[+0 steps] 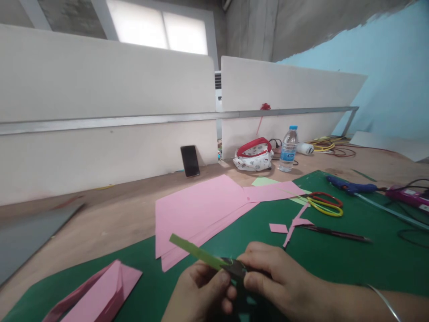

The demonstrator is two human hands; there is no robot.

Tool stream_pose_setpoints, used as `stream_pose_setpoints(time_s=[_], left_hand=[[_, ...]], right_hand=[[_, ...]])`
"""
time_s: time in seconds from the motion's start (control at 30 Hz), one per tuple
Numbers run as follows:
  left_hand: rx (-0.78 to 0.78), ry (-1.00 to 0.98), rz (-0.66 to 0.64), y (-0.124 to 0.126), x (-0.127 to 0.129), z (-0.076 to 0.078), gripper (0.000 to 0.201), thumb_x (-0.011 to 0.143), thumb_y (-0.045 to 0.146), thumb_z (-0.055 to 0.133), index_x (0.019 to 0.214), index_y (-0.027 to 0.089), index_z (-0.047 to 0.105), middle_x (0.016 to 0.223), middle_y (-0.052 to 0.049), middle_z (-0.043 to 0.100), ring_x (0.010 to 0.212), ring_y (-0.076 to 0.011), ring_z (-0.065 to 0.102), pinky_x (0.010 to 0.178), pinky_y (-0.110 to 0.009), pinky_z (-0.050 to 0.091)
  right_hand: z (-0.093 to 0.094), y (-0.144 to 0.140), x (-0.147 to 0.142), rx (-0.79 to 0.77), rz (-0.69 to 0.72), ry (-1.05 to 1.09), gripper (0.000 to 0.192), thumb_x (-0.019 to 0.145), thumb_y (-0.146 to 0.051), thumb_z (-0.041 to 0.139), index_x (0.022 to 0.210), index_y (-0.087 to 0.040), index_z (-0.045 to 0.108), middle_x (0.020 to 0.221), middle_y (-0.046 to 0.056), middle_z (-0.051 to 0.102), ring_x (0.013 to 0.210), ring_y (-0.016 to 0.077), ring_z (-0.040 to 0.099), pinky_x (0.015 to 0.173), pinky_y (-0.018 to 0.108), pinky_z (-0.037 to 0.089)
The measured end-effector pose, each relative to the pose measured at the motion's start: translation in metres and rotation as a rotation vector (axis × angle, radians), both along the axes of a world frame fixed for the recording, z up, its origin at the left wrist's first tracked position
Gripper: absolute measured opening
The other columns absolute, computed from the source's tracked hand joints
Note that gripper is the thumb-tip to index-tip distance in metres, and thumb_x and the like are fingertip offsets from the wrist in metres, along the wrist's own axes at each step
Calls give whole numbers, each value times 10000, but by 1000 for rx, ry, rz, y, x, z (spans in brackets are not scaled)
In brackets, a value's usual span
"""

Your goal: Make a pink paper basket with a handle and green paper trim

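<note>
My left hand (208,290) pinches a narrow green paper strip (192,250), whose free end sticks out up and to the left. At the strip's right end is a small dark piece (236,267) with fine green threads or edges; its kind is not clear. My right hand (271,273) grips this dark piece between thumb and bent fingers. Both hands are close together above the green cutting mat (321,273). Just beyond them lie a small pink paper piece (278,228), folded pink strips (293,227) and a dark pencil-like stick (335,232).
Pink sheets (197,205) lie ahead, a folded pink paper stack (103,290) at front left. Scissors (325,205) and a blue glue gun (351,184) are at right. Behind stand a phone (190,161), a pouch (254,156), a bottle (288,150) and white partitions (134,85).
</note>
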State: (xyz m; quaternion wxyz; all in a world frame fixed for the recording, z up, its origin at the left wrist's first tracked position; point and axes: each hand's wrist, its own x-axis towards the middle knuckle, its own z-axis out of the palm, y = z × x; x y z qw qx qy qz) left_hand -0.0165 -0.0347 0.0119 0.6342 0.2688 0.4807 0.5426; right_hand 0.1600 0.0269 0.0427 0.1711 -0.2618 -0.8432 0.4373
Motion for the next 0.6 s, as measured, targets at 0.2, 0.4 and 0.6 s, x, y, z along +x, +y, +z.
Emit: stream_pose_setpoints(time_s=[0.2, 0.4, 0.6], left_hand=[[31, -38, 46, -1, -1, 1, 325, 584, 247, 893, 803, 153, 673, 626, -16, 684, 562, -134, 636, 486, -193, 480], [19, -88, 75, -1, 1, -2, 309, 586, 203, 893, 753, 152, 637, 599, 0, 668, 535, -120, 629, 511, -197, 491], [8, -92, 58, -1, 1, -3, 314, 597, 238, 895, 761, 150, 642, 595, -18, 687, 535, -122, 637, 508, -186, 466]], right_hand=[[-4, 1, -1, 19, -9, 12, 206, 913, -202, 509, 893, -162, 710, 814, 21, 573, 819, 150, 547, 733, 255, 398], [-3, 0, -1, 20, -12, -21, 228, 917, -206, 489, 902, -153, 710, 832, 30, 578, 833, 158, 549, 745, 262, 407], [-3, 1, -1, 27, -30, -45, 239, 924, -216, 482, 823, -142, 685, 800, 23, 550, 791, 148, 536, 709, 254, 403]])
